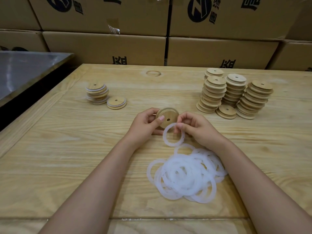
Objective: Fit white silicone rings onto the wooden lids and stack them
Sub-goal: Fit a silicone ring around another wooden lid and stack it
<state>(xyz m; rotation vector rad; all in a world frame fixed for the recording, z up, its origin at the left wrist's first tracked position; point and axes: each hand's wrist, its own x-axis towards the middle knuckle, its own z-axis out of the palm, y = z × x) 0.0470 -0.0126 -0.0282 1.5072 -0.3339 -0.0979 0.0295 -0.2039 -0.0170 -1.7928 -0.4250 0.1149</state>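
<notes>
The lid [166, 118] was a round disc of pale wood with a small dark hole just off its middle and a stepped rim around the edge. It was held up off the table [67, 149], tilted so its flat face looked back toward the person. The left hand [145, 122] gripped it, fingers curled round the far edge and the thumb pressed on the face.

The right hand [197, 128] pinched a white, slightly cloudy silicone ring [172, 144] between thumb and fingertips at its upper part. The ring hung below the pinch, and its top overlapped the lid's lower edge. I could not tell whether ring and lid were touching.

Just nearer the person, a loose heap of the same white rings [185, 173] lay on the table, many overlapping. To the left and farther back stood a short, uneven stack of lids [97, 93] with white showing at their edges. A single ringed lid [116, 102] lay just beside it. On the right rose several taller stacks of bare lids [236, 93], close together and leaning a little, with one loose lid [226, 111] lying at their foot.

Cardboard boxes [104, 46] with dark printing were piled behind the table, and a grey metal surface [25, 70] lay off to the left.
</notes>
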